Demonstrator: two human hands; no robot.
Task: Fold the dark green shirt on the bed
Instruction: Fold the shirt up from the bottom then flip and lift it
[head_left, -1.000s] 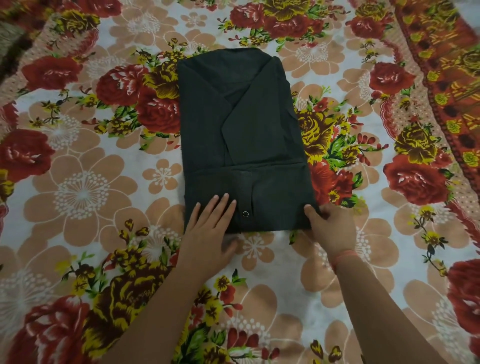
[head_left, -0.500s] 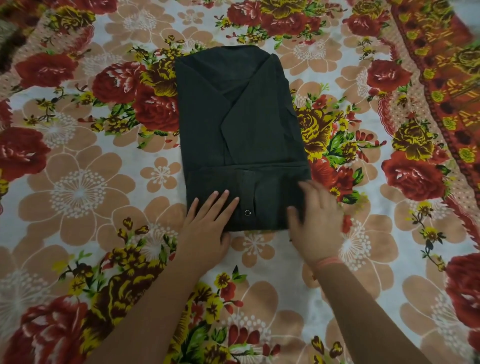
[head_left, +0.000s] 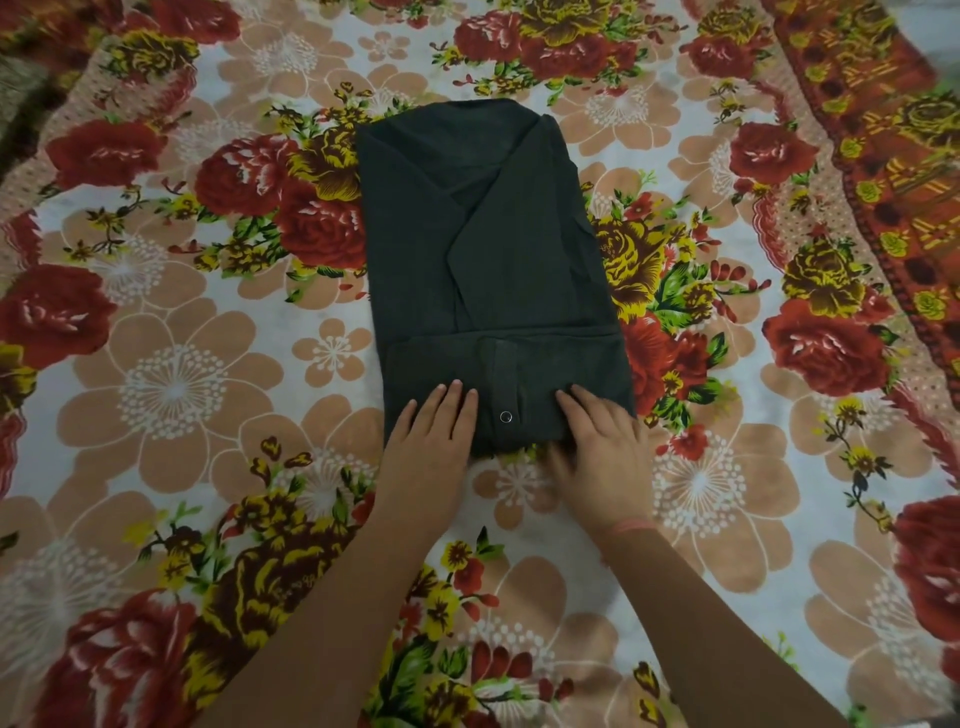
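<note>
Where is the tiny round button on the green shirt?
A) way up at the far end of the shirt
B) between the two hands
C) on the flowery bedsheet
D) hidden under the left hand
B: the snap button shows on the near folded band of the dark green shirt, in the gap between the left hand and the right hand, which both rest on the cloth.

My left hand (head_left: 431, 447) and right hand (head_left: 597, 447) cover parts of the shirt's (head_left: 488, 234) near edge. My forearms and the bedsheet (head_left: 156, 389) run out of view.
</note>
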